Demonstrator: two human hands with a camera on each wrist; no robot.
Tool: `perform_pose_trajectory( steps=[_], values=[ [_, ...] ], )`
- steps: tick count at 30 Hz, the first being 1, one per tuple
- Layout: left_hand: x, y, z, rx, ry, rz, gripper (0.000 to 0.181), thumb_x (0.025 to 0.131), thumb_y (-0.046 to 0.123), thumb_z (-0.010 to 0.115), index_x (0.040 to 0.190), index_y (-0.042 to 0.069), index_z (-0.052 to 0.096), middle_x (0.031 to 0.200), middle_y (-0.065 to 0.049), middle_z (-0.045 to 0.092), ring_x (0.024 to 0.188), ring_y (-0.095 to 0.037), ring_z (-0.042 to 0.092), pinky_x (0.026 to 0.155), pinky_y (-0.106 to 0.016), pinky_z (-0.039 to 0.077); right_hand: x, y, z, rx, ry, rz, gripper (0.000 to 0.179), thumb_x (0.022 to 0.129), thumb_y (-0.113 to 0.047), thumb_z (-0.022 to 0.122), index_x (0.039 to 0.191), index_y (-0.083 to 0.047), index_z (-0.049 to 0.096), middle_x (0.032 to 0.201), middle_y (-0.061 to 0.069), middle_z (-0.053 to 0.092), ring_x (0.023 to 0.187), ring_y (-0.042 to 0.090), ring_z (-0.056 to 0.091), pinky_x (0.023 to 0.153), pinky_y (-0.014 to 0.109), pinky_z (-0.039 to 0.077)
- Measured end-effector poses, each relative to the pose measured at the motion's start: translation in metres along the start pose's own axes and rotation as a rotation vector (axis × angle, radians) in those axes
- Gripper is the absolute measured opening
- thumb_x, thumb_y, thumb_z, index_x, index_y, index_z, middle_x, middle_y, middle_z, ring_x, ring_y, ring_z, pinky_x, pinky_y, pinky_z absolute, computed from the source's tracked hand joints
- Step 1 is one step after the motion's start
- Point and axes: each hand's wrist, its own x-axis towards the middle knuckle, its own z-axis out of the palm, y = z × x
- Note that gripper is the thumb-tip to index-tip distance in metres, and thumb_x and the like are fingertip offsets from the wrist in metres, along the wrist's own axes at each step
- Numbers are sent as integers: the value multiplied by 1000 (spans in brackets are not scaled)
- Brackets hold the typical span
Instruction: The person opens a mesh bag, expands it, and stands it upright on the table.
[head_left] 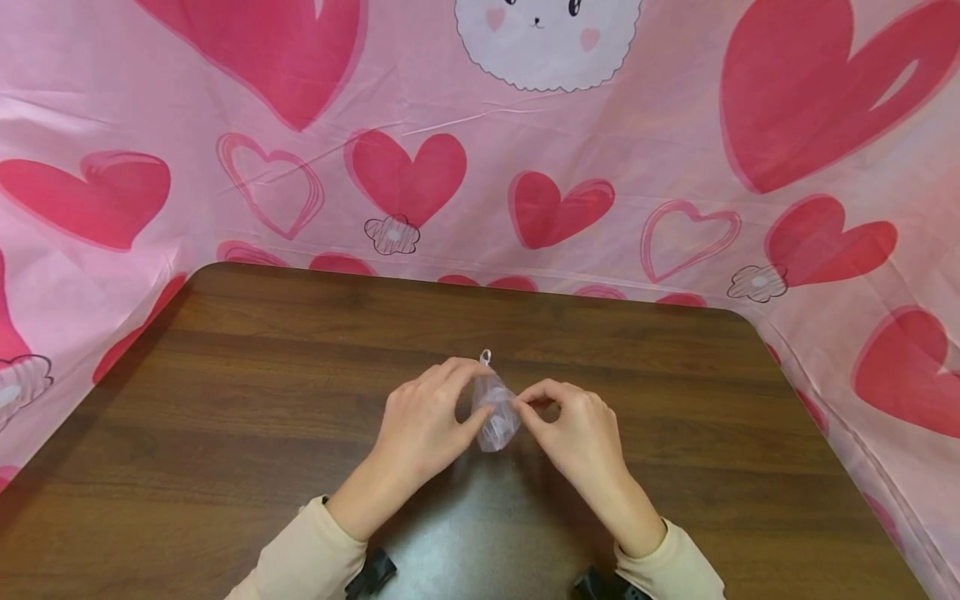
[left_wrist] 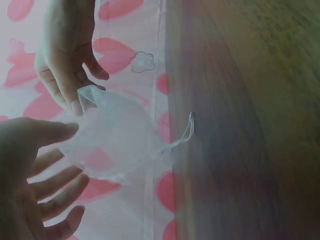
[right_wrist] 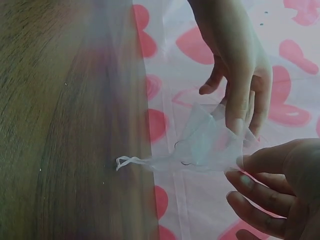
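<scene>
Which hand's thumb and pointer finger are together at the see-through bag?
The right hand: its thumb and forefinger meet at the edge of the bag, while those of the left hand are spread apart.

Table [head_left: 712, 467]: A dark brown top, its wood grain running left to right, spreads across the scene.
Far edge [head_left: 465, 293]: Nearly straight, with rounded corners at left and right.
Near middle: A pale sheen [head_left: 480, 554] lights the wood between soft shadows [head_left: 546, 496].
Surface: Tiny pale specks [right_wrist: 40, 170], too small to identify.
</scene>
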Motion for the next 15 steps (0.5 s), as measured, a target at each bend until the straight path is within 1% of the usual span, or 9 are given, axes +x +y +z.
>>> perform_pose_trajectory(
  steps=[3, 7, 11, 15],
  values=[
    [0, 0, 1, 15, 10, 48, 25, 80, 33, 83, 103, 29, 73, 105, 15, 69, 87, -11, 66, 63, -33, 52, -1, 0, 1, -3, 2, -32, 13, 76, -10, 85, 81, -19, 76, 75, -8, 70, 64, 9, 63, 55, 32, 46],
    [-1, 0, 1, 47, 45, 51, 11, 80, 32, 83, 89, 31, 77, 87, 18, 69, 73, -6, 61, 56, -27, 47, -1, -2, 1, -2, 0, -46, 13, 77, -11, 85, 83, -20, 77, 76, -8, 70, 65, 10, 64, 54, 31, 44],
    [-1, -1, 0, 54, 67, 30, 11, 76, 28, 86, 83, 31, 77, 74, 19, 65, 63, -4, 53, 52, -25, 41, -1, -3, 1, 6, -17, -31, 12, 79, -14, 84, 85, -21, 78, 79, -9, 71, 69, 10, 66, 57, 32, 46],
    [-1, -1, 0, 53, 88, 4, 14, 74, 21, 86, 81, 29, 76, 69, 17, 63, 60, -4, 49, 52, -25, 39, -2, -5, 1, 25, -48, -9, 10, 80, -21, 84, 88, -22, 78, 78, -13, 70, 69, 7, 65, 59, 32, 47]
  ],
)
